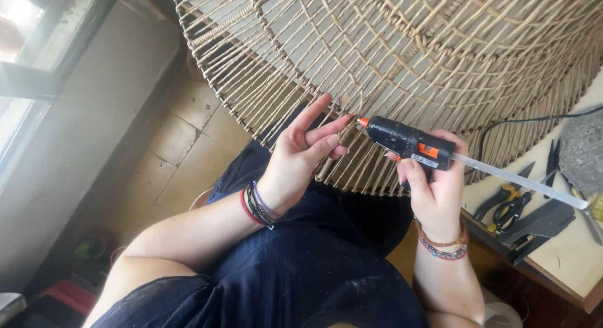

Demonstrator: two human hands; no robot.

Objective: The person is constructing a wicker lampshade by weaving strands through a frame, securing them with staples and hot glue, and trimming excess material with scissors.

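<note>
My right hand (434, 186) grips a black glue gun (408, 142) with an orange tip and a clear glue stick (521, 181) jutting out behind it. The tip points left at a wrapped rib of a large woven wicker frame (402, 58). My left hand (300, 153) pinches the cord on that rib, at the frame's lower edge, right beside the gun's tip. Bracelets sit on both wrists. The frame rests over my lap, which is covered in dark blue cloth.
A pale worktable (568, 256) at the right carries pliers (505, 205), a black stapler-like tool (539, 226), scissors and a black cable (527, 122). A tiled floor (182, 146) and a window (31, 58) lie at the left. Small pots stand on the floor at lower left.
</note>
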